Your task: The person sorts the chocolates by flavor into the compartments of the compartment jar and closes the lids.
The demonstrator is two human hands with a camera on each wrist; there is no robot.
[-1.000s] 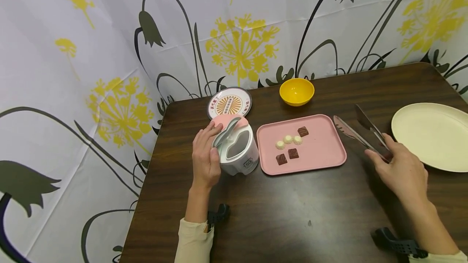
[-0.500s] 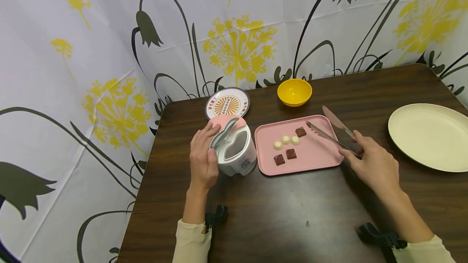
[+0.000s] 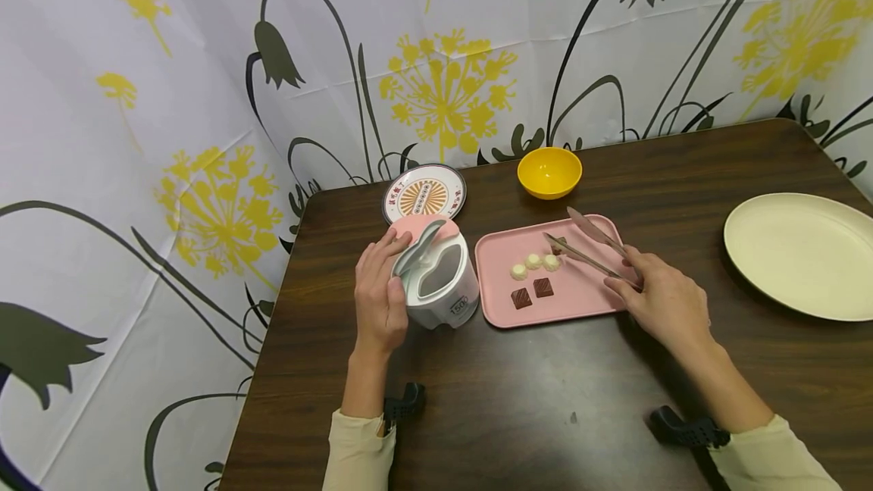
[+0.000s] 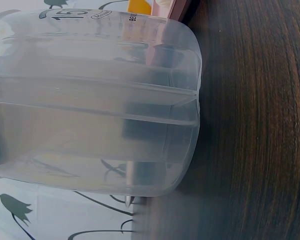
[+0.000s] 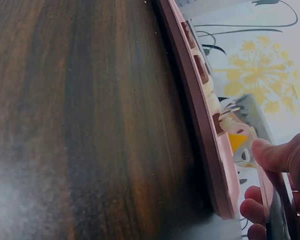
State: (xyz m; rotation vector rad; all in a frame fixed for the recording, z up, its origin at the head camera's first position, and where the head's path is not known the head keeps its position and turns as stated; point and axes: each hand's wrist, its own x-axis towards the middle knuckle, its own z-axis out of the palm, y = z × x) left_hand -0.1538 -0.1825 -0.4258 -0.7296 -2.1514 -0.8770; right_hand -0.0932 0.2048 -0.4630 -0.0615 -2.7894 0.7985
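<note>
My left hand [image 3: 378, 294] holds a translucent food container [image 3: 446, 308] at its raised grey flap [image 3: 417, 247], leaving the pouring opening uncovered. The container's clear wall [image 4: 90, 125] fills much of the left wrist view; the hand itself is mostly hidden there. In my right hand [image 3: 668, 301] is a pair of metal tongs [image 3: 589, 258], their arms spread. The tips reach over the pink tray [image 3: 580, 305], about a dark square chocolate [image 3: 558, 247] at its back; contact cannot be told. Several white candies [image 3: 534, 262] and two more dark chocolates [image 3: 542, 288] lie nearby on the tray.
A patterned plate [image 3: 442, 180] stands behind the container, and a yellow bowl [image 3: 549, 173] sits behind the tray. At the right is a large cream plate [image 3: 798, 256]. A floral cloth [image 3: 225, 59] hangs along the table's [image 3: 532, 400] back edge.
My right hand has moved left with the tongs, from beside the cream plate to over the tray at the back chocolate. The left hand and container stay in place.
</note>
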